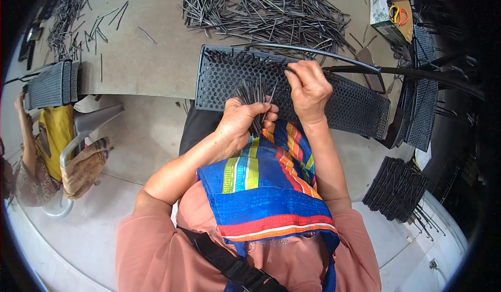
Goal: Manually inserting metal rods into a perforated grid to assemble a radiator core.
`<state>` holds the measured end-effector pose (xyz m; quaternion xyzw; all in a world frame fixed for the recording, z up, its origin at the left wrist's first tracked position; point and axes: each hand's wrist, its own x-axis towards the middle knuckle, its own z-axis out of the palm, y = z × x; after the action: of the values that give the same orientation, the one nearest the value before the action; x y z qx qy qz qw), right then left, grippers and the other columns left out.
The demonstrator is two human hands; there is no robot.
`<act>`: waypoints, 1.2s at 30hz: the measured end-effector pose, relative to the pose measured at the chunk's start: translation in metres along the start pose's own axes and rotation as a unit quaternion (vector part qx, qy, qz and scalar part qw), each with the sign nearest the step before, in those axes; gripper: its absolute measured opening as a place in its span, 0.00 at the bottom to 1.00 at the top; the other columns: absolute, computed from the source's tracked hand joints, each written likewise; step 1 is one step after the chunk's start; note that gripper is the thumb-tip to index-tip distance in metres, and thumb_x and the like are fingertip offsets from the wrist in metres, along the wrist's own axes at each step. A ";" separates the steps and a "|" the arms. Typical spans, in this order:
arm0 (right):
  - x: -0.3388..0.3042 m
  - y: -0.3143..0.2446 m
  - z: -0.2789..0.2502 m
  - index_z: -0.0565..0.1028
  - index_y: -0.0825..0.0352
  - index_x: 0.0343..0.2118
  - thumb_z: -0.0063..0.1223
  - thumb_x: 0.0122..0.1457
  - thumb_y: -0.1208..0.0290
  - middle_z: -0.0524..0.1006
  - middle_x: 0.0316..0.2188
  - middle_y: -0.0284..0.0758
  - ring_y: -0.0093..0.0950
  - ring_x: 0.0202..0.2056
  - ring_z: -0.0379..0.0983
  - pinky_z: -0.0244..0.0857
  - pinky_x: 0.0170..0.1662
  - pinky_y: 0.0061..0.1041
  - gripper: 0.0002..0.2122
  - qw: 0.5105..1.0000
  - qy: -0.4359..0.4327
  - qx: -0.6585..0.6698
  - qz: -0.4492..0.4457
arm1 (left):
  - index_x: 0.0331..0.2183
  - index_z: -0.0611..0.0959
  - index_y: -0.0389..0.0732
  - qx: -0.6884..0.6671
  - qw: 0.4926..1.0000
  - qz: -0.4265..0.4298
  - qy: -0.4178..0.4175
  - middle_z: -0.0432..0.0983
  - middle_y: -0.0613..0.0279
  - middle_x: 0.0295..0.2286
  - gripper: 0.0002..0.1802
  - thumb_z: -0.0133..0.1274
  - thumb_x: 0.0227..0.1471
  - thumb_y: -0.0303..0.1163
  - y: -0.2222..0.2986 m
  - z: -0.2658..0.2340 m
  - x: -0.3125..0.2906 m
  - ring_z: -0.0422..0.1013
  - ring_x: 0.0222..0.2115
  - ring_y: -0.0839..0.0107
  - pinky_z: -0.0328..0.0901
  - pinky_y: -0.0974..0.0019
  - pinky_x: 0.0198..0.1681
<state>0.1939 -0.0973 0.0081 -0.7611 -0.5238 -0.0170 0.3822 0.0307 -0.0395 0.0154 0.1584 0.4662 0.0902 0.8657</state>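
Note:
A long black perforated panel (229, 81) with a curved metal bar (313, 50) along its far side rests across my lap and the table's near edge. Short dark stick ends (229, 58) stand in a row of holes near its far edge. In front of the panel, my left hand (245, 116) is closed round a loose bunch of thin black sticks (253, 91), which fan upward. My right hand (310, 88) pinches what looks like one thin black stick at the panel's far edge, by the end of the row; the fingers mostly hide it.
A big heap of black sticks (261, 15) lies on the table (151, 62). At far right stands an open box (381, 10) holding orange-handled scissors (402, 15). More perforated panels (425, 99) lean at right. A co-worker (31, 161) sits at left beside a grey chair (70, 156).

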 end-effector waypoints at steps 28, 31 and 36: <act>-0.016 0.010 -0.008 0.79 0.71 0.33 0.59 0.54 0.84 0.74 0.22 0.27 0.12 0.19 0.63 0.56 0.22 0.11 0.04 0.889 0.145 0.357 0.246 | 0.33 0.80 0.30 0.096 0.994 0.049 -0.010 0.81 0.52 0.28 0.07 0.49 0.54 0.21 -0.006 0.003 0.000 0.78 0.23 0.69 0.73 0.70 0.25; -0.017 0.016 -0.006 0.79 0.71 0.32 0.60 0.53 0.84 0.74 0.27 0.27 0.11 0.21 0.62 0.55 0.22 0.11 0.05 0.961 0.100 0.217 0.136 | 0.33 0.80 0.29 0.089 0.995 0.040 -0.012 0.81 0.51 0.27 0.07 0.49 0.53 0.20 -0.005 0.003 -0.001 0.77 0.23 0.69 0.72 0.70 0.24; -0.010 0.009 -0.009 0.79 0.72 0.31 0.61 0.51 0.84 0.74 0.25 0.27 0.11 0.21 0.62 0.54 0.22 0.13 0.05 0.973 0.100 0.184 0.100 | 0.31 0.79 0.28 0.058 0.998 0.028 0.002 0.80 0.49 0.26 0.06 0.49 0.52 0.19 -0.007 0.002 0.000 0.77 0.22 0.68 0.71 0.70 0.21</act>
<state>0.1999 -0.1118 0.0048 -0.7205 -0.3980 0.0419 0.5663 0.0319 -0.0465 0.0139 0.2210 0.4679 0.0880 0.8512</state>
